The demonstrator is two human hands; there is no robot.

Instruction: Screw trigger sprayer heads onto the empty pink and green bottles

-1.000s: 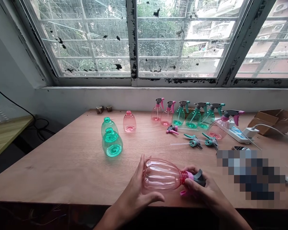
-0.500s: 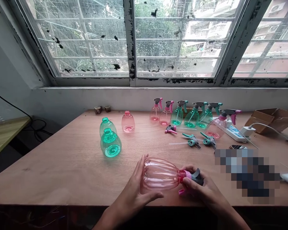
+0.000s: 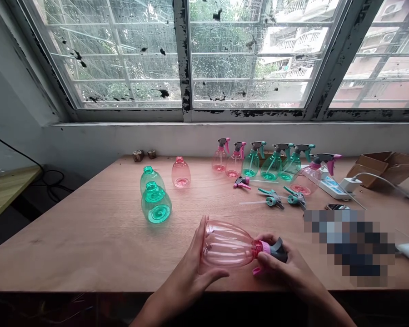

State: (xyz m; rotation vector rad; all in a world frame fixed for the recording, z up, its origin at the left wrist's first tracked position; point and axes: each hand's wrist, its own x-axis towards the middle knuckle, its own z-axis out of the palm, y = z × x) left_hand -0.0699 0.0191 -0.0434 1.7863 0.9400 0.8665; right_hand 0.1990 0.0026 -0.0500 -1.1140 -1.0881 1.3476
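A clear pink bottle [image 3: 228, 245] lies on its side near the table's front edge. My left hand [image 3: 191, 268] cups its base, thumb under and fingers along the far side. My right hand [image 3: 286, 268] is wrapped round the grey and pink spray head [image 3: 276, 252] at the bottle's neck. Further back lie three loose spray heads [image 3: 272, 197] with dip tubes. Two green open bottles [image 3: 155, 200] and one pink open bottle [image 3: 180, 173] stand at the left.
Several bottles with spray heads [image 3: 259, 161] stand in a row under the window sill. A white power strip [image 3: 330, 187] with a plug, a cardboard box [image 3: 381, 165] and a blurred patch [image 3: 349, 247] occupy the right side. The wooden table [image 3: 88, 236] ends just below my hands.
The view has shifted a little. My hands and the pink bottle have barely moved, the bottle lifted slightly toward me.
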